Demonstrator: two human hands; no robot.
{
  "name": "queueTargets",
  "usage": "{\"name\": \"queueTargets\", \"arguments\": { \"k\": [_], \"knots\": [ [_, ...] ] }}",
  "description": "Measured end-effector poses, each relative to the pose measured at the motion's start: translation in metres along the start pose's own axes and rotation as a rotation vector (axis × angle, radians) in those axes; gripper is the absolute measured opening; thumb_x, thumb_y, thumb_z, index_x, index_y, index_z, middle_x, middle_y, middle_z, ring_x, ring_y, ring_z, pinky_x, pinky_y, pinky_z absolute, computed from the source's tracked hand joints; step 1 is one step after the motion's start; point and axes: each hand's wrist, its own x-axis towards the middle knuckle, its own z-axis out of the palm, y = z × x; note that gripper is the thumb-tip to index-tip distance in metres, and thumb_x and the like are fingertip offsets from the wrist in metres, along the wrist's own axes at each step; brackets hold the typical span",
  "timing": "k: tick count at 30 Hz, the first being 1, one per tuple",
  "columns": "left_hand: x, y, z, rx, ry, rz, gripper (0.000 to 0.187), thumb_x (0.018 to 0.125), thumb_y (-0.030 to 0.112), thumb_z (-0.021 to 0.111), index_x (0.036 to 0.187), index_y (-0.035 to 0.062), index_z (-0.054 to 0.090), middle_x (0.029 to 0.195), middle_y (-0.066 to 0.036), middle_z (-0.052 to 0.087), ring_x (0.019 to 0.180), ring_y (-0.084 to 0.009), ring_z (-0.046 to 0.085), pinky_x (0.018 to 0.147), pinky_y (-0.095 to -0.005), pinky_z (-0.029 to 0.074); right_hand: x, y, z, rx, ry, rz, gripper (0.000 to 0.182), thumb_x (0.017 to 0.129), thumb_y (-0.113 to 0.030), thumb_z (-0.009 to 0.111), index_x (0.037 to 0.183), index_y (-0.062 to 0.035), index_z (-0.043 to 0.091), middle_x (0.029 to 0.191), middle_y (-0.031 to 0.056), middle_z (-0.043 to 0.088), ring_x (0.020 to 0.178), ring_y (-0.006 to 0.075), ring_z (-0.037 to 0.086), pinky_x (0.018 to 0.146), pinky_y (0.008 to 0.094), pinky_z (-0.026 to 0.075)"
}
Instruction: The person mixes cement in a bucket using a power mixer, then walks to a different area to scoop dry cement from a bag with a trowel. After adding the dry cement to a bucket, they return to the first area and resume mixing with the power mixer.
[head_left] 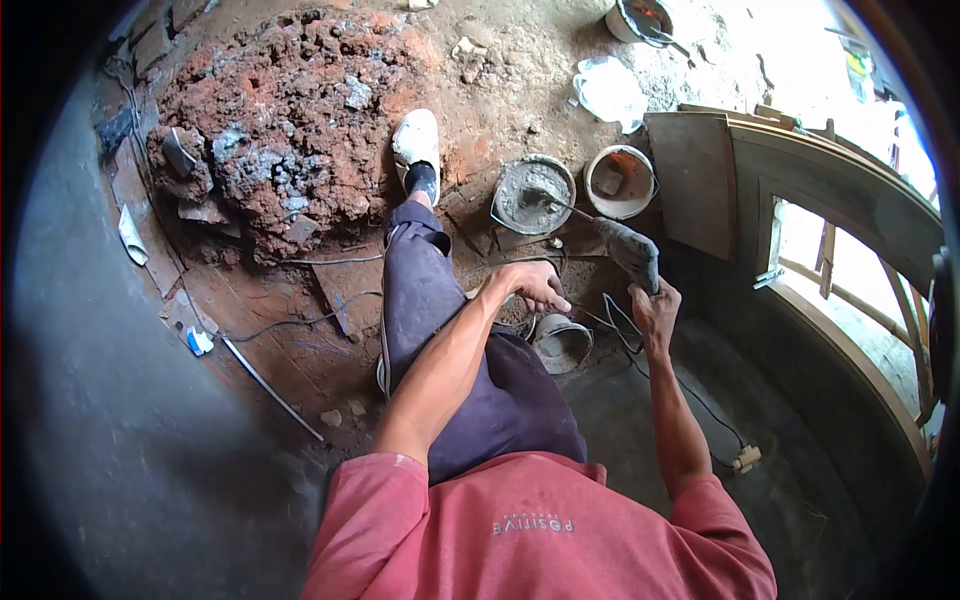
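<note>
My right hand (655, 312) is wrapped around the handle of a power drill (628, 250) coated in grey cement. From the drill, a thin mixing rod (572, 207) slants into a bucket of wet grey mortar (522, 222); its lower end is hidden in the mix. With its forearm across my thigh, my left hand (537, 285) hangs with loosely bent fingers and holds nothing visible. Just below that hand sits a small bucket (563, 345) with grey residue. A second pale bucket (622, 207), holding something brownish, stands right beside the mortar bucket.
A mound of reddish rubble (290, 130) rises at the left, beside my shoe (416, 140). Cables cross the floor, one reaching a power connector (746, 458). A wooden window frame (850, 330) lines the right. Farther back lie a plastic bag (608, 92) and another bucket (640, 22).
</note>
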Motion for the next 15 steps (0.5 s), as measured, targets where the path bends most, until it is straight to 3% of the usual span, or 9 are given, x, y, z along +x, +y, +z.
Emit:
{"name": "queueTargets", "arguments": {
  "k": [3, 4, 6, 8, 9, 10, 12, 15],
  "knots": [
    [0.006, -0.007, -0.002, 0.031, 0.034, 0.013, 0.054, 0.080, 0.040, 0.077, 0.111, -0.0041, 0.068, 0.089, -0.010, 0.069, 0.071, -0.0130, 0.064, 0.060, -0.0285, 0.054, 0.018, 0.009, 0.029, 0.035, 0.008, -0.097, 0.019, 0.076, -0.014, 0.064, 0.078, 0.0050, 0.062, 0.055, 0.0082, 0.052, 0.054, 0.0090, 0.042, 0.052, 0.0316, 0.041],
    [0.008, -0.011, -0.003, 0.052, 0.064, 0.032, 0.057, 0.079, 0.043, 0.077, 0.111, -0.0035, 0.068, 0.092, -0.012, 0.071, 0.075, -0.0161, 0.067, 0.065, -0.0308, 0.055, 0.030, 0.020, 0.046, -0.001, -0.010, -0.091, 0.025, 0.077, -0.017, 0.064, 0.078, 0.0070, 0.061, 0.057, 0.0160, 0.056, 0.049, 0.0162, 0.048, 0.053, 0.0354, 0.043],
    [0.010, -0.014, -0.002, 0.160, 0.144, 0.072, 0.060, 0.077, 0.046, 0.077, 0.110, -0.0034, 0.069, 0.096, -0.014, 0.071, 0.082, -0.0199, 0.067, 0.072, -0.0327, 0.055, 0.053, 0.025, 0.078, -0.106, -0.062, -0.094, 0.031, 0.077, -0.022, 0.063, 0.077, 0.0093, 0.061, 0.060, 0.0224, 0.059, 0.050, 0.0302, 0.056, 0.056, 0.0400, 0.046],
    [0.010, -0.017, -0.002, 0.267, 0.226, 0.109, 0.063, 0.075, 0.049, 0.076, 0.110, -0.0033, 0.069, 0.100, -0.016, 0.071, 0.089, -0.0238, 0.068, 0.079, -0.0345, 0.054, 0.069, 0.022, 0.104, -0.193, -0.015, -0.002, 0.037, 0.075, -0.027, 0.062, 0.071, 0.0096, 0.061, 0.057, 0.0209, 0.058, 0.051, 0.0276, 0.059, 0.056, 0.0414, 0.047],
    [0.009, -0.018, -0.002, 0.280, 0.239, 0.091, 0.064, 0.074, 0.051, 0.075, 0.109, -0.0027, 0.069, 0.103, -0.017, 0.071, 0.094, -0.0260, 0.068, 0.083, -0.0350, 0.053, 0.072, 0.020, 0.104, -0.141, -0.073, 0.067, 0.039, 0.073, -0.029, 0.062, 0.071, 0.0100, 0.062, 0.059, 0.0246, 0.060, 0.054, 0.0372, 0.062, 0.058, 0.0434, 0.049],
    [0.009, -0.019, 0.001, 0.288, 0.249, 0.079, 0.066, 0.073, 0.053, 0.074, 0.109, -0.0020, 0.069, 0.107, -0.019, 0.070, 0.099, -0.0282, 0.067, 0.088, -0.0356, 0.051, 0.070, 0.023, 0.101, -0.144, -0.074, 0.073, 0.039, 0.073, -0.029, 0.062, 0.071, 0.0100, 0.062, 0.059, 0.0246, 0.060, 0.054, 0.0372, 0.062, 0.058, 0.0434, 0.049],
    [0.009, -0.016, 0.003, 0.272, 0.245, 0.034, 0.063, 0.074, 0.052, 0.075, 0.109, -0.0005, 0.070, 0.106, -0.018, 0.070, 0.097, -0.0271, 0.067, 0.086, -0.0357, 0.052, 0.069, 0.023, 0.089, -0.274, -0.130, -0.001, 0.038, 0.073, -0.028, 0.062, 0.070, 0.0102, 0.061, 0.058, 0.0236, 0.059, 0.053, 0.0358, 0.061, 0.057, 0.0435, 0.048],
    [0.006, -0.009, -0.003, 0.285, 0.282, 0.107, 0.059, 0.073, 0.052, 0.076, 0.103, 0.0011, 0.073, 0.101, -0.017, 0.072, 0.094, -0.0264, 0.068, 0.084, -0.0355, 0.053, 0.055, 0.022, 0.075, -0.235, -0.148, -0.033, 0.034, 0.072, -0.025, 0.062, 0.070, 0.0094, 0.060, 0.057, 0.0237, 0.057, 0.051, 0.0338, 0.060, 0.057, 0.0432, 0.048]
  ]
}}
